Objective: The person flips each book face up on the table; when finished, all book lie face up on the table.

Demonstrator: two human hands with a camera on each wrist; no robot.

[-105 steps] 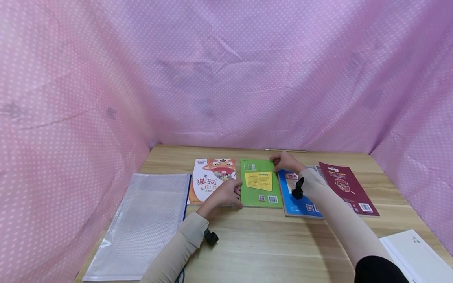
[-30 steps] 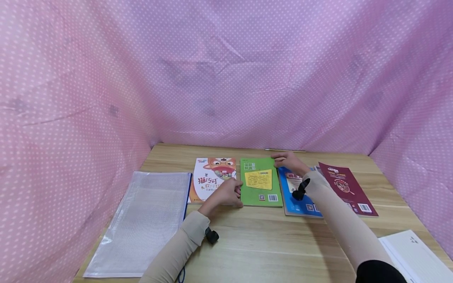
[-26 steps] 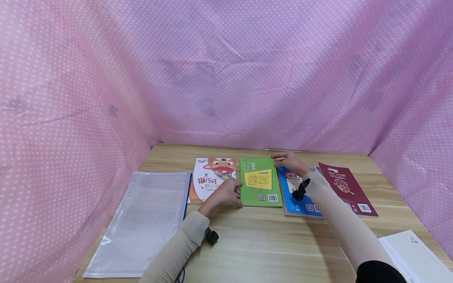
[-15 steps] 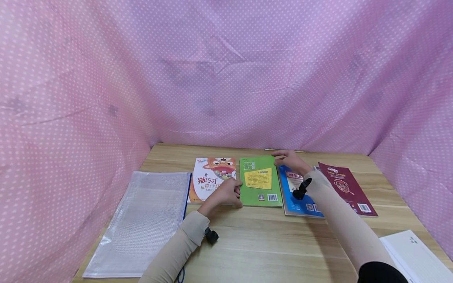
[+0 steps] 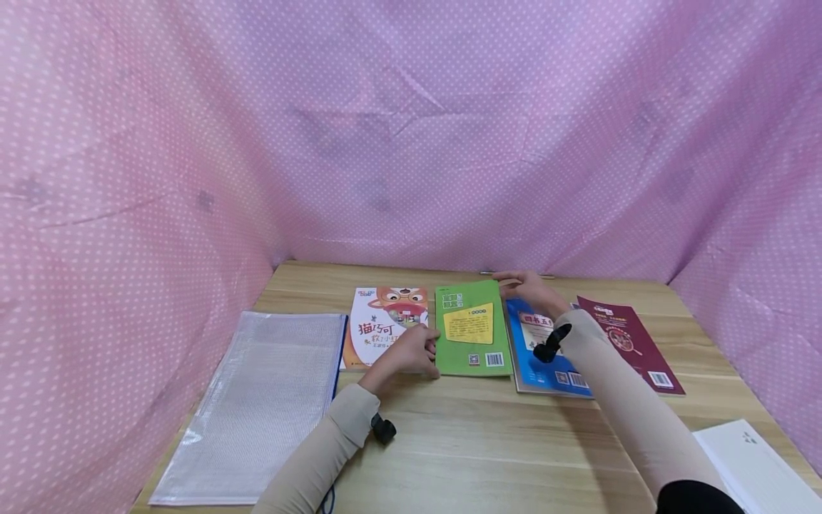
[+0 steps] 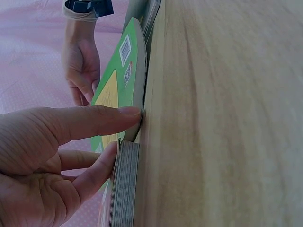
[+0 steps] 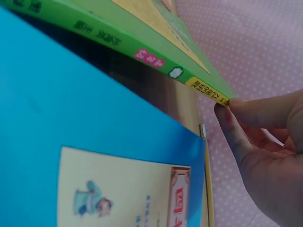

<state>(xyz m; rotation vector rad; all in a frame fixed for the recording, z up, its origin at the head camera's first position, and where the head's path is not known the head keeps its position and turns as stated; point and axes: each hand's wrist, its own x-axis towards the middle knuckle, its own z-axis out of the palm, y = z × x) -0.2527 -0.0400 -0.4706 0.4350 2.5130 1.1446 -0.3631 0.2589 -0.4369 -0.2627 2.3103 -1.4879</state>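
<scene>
A green book [image 5: 472, 328] lies between an orange-and-white cartoon book [image 5: 379, 325] and a blue book [image 5: 542, 350] on the wooden table [image 5: 488, 442]. My left hand [image 5: 414, 353] holds the green book's near left edge. In the left wrist view its thumb [image 6: 94, 120] lies on the green cover [image 6: 118, 90] and a finger touches the page block [image 6: 124, 189]. My right hand [image 5: 523, 287] pinches the far right corner at the spine [image 7: 118, 45], fingertips [image 7: 236, 118] on it. That corner is raised off the table above the blue book [image 7: 71, 142].
A dark red book [image 5: 632, 343] lies right of the blue one. A clear mesh zip pouch [image 5: 257, 407] lies at the left and white paper [image 5: 751, 464] at the near right corner. A pencil [image 5: 546, 275] lies along the back edge. Pink dotted cloth [image 5: 411, 143] walls the table in.
My right hand has lifted the green book's far right corner a little and moved it back. The left hand has stayed at the near left edge.
</scene>
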